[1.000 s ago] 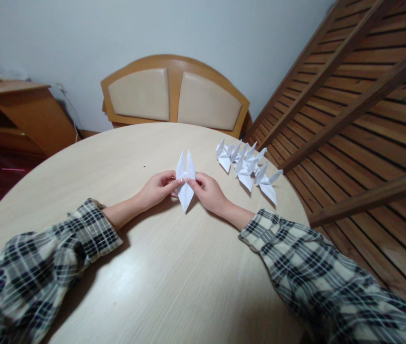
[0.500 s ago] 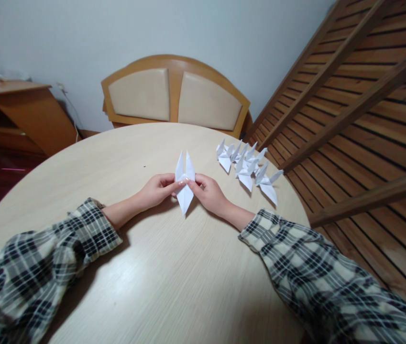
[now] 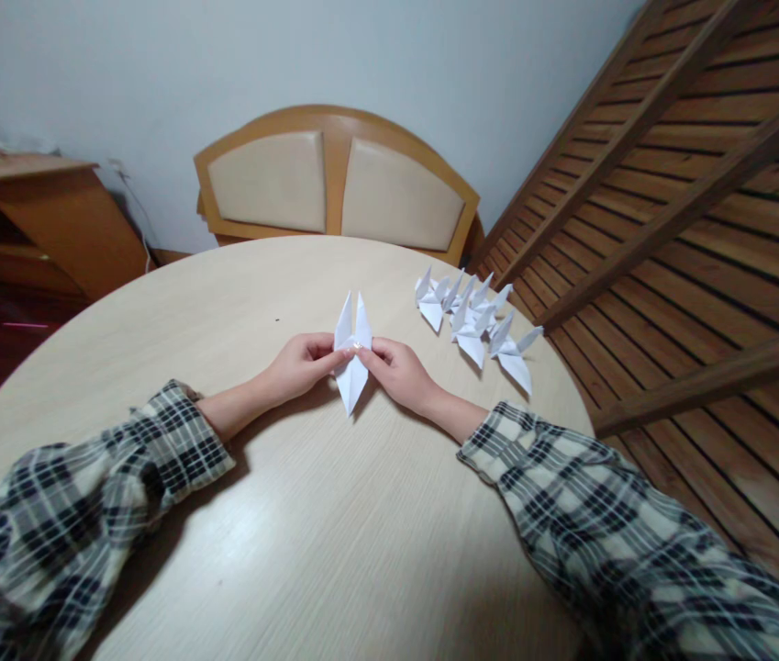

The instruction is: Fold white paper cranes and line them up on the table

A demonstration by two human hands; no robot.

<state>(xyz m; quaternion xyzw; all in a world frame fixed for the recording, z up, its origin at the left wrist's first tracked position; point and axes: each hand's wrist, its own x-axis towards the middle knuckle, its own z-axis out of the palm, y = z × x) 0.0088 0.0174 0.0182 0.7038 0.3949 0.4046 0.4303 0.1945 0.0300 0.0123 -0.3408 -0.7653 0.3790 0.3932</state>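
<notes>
A white folded paper piece (image 3: 351, 378) with two upward points and a lower tip stands on the round pale wooden table (image 3: 293, 514). My left hand (image 3: 303, 363) pinches its middle from the left. My right hand (image 3: 397, 367) pinches it from the right, fingertips meeting at the centre fold. Both arms wear plaid sleeves. To the right lies a cluster of several finished white paper cranes (image 3: 475, 321).
A wooden chair with a padded back (image 3: 334, 179) stands beyond the table's far edge. A slatted wooden frame (image 3: 692, 211) leans at the right, close to the table. A wooden cabinet (image 3: 38, 220) is at the far left.
The paper piece has shifted slightly left and down between my fingers, and its lower tip now sits nearer the table. My arms have barely moved.
</notes>
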